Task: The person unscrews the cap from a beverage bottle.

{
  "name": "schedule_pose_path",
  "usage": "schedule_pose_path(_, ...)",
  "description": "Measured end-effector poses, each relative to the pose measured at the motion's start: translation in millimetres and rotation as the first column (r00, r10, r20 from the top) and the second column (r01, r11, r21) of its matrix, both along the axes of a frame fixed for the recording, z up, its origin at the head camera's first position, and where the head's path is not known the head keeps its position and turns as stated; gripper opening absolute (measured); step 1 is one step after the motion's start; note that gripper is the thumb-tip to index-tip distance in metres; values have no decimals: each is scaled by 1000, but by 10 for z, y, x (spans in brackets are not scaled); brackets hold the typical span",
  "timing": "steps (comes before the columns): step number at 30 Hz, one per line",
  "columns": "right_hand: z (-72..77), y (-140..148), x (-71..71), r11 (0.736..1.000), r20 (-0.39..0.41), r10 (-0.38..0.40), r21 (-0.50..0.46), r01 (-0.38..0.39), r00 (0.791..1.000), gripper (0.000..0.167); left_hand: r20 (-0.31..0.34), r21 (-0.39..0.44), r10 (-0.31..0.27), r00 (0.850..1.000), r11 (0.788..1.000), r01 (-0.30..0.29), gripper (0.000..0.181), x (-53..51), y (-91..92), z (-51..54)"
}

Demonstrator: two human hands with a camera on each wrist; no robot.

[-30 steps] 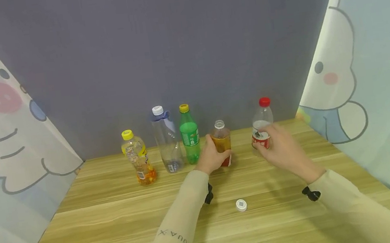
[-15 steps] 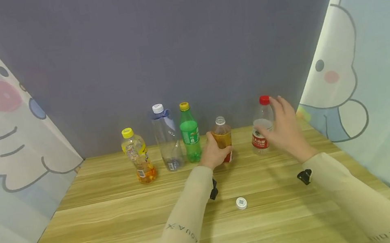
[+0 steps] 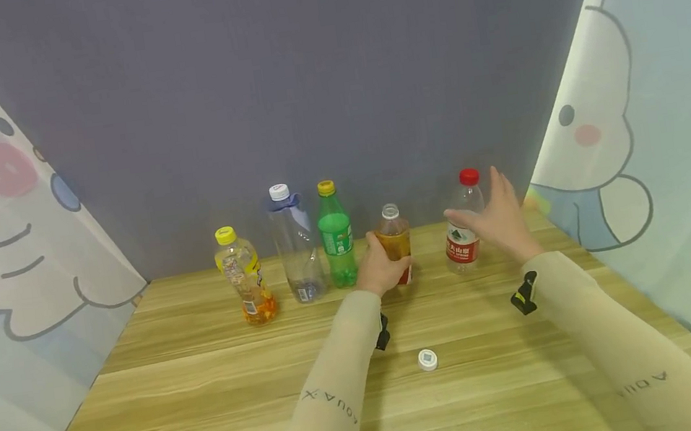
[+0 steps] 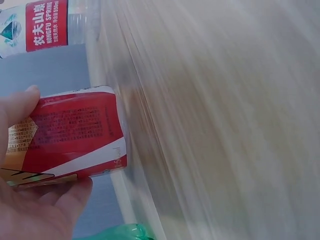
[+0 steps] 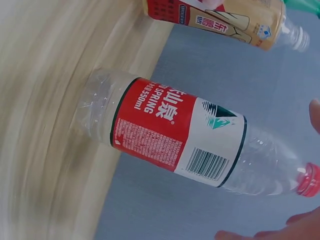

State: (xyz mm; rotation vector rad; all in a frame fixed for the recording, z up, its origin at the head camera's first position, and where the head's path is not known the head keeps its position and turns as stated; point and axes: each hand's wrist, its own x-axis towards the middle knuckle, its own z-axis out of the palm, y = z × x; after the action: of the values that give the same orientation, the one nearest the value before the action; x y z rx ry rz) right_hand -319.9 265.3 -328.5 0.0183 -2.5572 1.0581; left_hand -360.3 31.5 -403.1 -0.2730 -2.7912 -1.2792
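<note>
My left hand [image 3: 382,269] grips a capless drink bottle [image 3: 395,241] with a tan and red label, upright at the back of the table. In the left wrist view, fingers and thumb wrap this drink bottle [image 4: 75,137]. To its right stands a clear water bottle [image 3: 462,247] with a red cap and a red and white label. My right hand [image 3: 502,220] is beside it, fingers spread. In the right wrist view, thumb and fingers lie on either side of the water bottle [image 5: 155,125], apart from it. A loose white cap [image 3: 427,360] lies on the table.
Left of my left hand stand a green bottle [image 3: 338,245] with a yellow cap, a tall clear bottle [image 3: 296,258] with a white cap, and a yellow-capped bottle [image 3: 247,279] with orange contents. A grey wall [image 3: 328,86] rises behind the wooden table [image 3: 181,412].
My right hand has risen from the water bottle's label, its fingers spreading apart, and has drawn off to the right. My left hand still grips the drink bottle, shifted very slightly.
</note>
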Motion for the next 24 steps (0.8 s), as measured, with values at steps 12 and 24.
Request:
schedule_pose_path(12, 1, -11, -156, 991, 188, 44, -130, -20, 981, 112, -21, 7, 53, 998, 999, -53, 99, -46, 58, -35)
schedule_pose_path(24, -23, 17, -157, 994, 191, 13, -106, 8, 982, 95, -22, -25, 66, 998, 997, -67, 99, -72, 99, -44)
